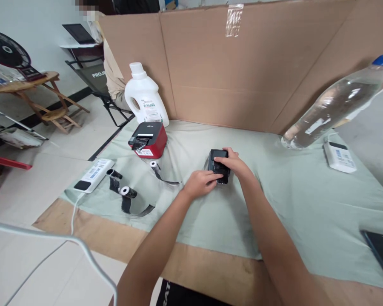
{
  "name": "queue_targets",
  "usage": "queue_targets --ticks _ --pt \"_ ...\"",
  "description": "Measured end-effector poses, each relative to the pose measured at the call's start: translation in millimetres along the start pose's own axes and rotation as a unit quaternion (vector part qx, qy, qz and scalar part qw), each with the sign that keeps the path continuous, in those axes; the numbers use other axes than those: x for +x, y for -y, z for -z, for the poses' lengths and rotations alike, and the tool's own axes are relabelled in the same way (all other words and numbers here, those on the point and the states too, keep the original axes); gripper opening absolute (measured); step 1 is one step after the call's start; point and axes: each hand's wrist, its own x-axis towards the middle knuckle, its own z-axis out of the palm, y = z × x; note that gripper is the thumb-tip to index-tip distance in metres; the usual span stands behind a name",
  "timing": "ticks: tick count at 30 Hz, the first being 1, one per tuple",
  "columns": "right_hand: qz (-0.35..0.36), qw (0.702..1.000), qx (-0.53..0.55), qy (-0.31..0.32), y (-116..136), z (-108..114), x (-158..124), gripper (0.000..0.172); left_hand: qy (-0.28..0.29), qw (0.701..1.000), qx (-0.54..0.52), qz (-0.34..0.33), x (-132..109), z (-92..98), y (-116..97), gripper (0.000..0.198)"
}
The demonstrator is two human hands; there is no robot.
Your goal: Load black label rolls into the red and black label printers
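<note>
A small black boxy device (pixel 224 166) with a glossy top rests on the cloth in front of me, between my hands. My right hand (pixel 234 162) grips its right side, thumb lying across the top and fingers behind the far edge. From the near left, my left hand (pixel 200 183) is closed against it, a finger reaching over the lower part of its top. To the left lie a small paper roll (pixel 153 164) with a dark strip trailing off, another roll (pixel 128 192) with a dark strip, and a black tube-like roll (pixel 114 174).
A red-and-black printer (pixel 158 142) and a white jug (pixel 150 100) stand back left. White power strips (pixel 95 175) lie at the left and right (pixel 340 156). A large water bottle (pixel 332 108) leans by the cardboard wall (pixel 230 80). A phone (pixel 381 250) lies front right. A person sits beyond.
</note>
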Motion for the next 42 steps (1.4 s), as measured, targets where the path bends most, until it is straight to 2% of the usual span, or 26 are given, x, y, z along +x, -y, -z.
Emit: queue_targets --ticks 4,9,11,13,15,17,21,25,28,30,33,37,39,40,42 --pt "0.035 0.996 -0.065 -0.046 10 -13 -10 0.089 0.001 1.0 -0.003 0.002 1 0.7 0 0.036" --pt "0.06 0.988 -0.091 -0.107 19 -32 -25 0.093 -0.004 0.999 -0.009 -0.031 0 -0.4 1 0.036" --pt "0.066 0.985 -0.102 -0.12 20 -32 -29 0.092 -0.013 0.999 -0.008 -0.036 -1 -0.2 0 0.035" --pt "0.073 0.983 -0.102 -0.133 18 -23 -32 0.09 -0.018 0.999 -0.011 -0.032 -2 1.0 -1 0.038" --pt "0.084 0.98 -0.094 -0.155 6 -3 -32 0.086 -0.013 1.0 -0.007 -0.018 -1 2.2 -2 0.047" --pt "0.104 0.973 -0.096 -0.18 -17 29 -30 0.079 0.007 1.0 0.018 0.003 0 1.9 -2 0.055" --pt "0.15 0.95 -0.15 -0.229 -92 112 -28 0.073 0.095 0.989 0.097 0.062 0 -5.9 0 0.051" --pt "0.093 0.931 -0.225 -0.273 -164 186 -32 0.075 0.141 0.98 0.112 0.081 -2 -12.9 2 0.05" --pt "0.046 0.926 -0.247 -0.283 -191 215 -34 0.075 0.148 0.979 0.112 0.082 -2 -12.1 2 0.05" --pt "0.034 0.925 -0.243 -0.288 -198 221 -31 0.074 0.152 0.978 0.114 0.084 -1 -10.1 1 0.05" --pt "0.023 0.927 -0.244 -0.283 -198 219 -24 0.073 0.153 0.978 0.117 0.082 -1 -8.7 1 0.051" --pt "-0.04 0.929 -0.255 -0.266 -182 212 -23 0.082 0.139 0.981 0.115 0.077 -2 -10.5 2 0.05" --pt "-0.055 0.914 -0.277 -0.29 -169 204 -29 0.087 0.11 0.986 0.103 0.071 0 -7.3 -1 0.046" --pt "-0.039 0.902 -0.293 -0.314 -161 198 -33 0.087 0.086 0.99 0.094 0.065 2 -2.5 -4 0.042" --pt "0.042 0.878 -0.316 -0.358 -142 180 -40 0.084 0.013 0.995 0.083 0.05 7 16.8 -12 0.031"
